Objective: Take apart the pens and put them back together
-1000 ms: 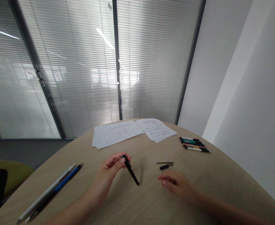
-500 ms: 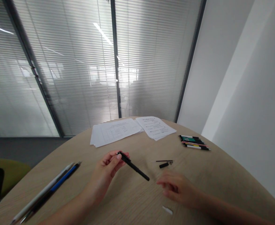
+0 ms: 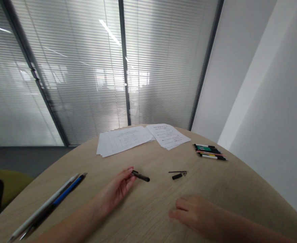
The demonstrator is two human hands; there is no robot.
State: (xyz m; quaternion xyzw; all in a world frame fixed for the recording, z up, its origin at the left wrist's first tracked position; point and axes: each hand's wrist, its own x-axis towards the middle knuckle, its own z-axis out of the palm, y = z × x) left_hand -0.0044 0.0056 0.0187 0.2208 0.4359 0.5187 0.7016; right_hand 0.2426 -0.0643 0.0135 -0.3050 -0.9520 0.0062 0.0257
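Observation:
My left hand (image 3: 118, 189) pinches one end of a black pen barrel (image 3: 141, 176), which lies low over the wooden table (image 3: 148, 216) and points right. My right hand (image 3: 194, 211) rests flat on the table at the lower right with its fingers stretched out and holding nothing. Small black pen parts (image 3: 177, 174), a thin refill and a short cap piece, lie on the table beyond my right hand.
Two stacks of printed paper (image 3: 124, 139) lie at the table's far edge. A row of several coloured pens (image 3: 210, 152) sits at the far right. Long pens (image 3: 54, 199), white, blue and black, lie at the left. A green chair (image 3: 1, 182) stands left.
My left hand has lowered the pen barrel toward the table and swung it flatter. My right hand has drawn back toward me and flattened, covering the small white piece seen before.

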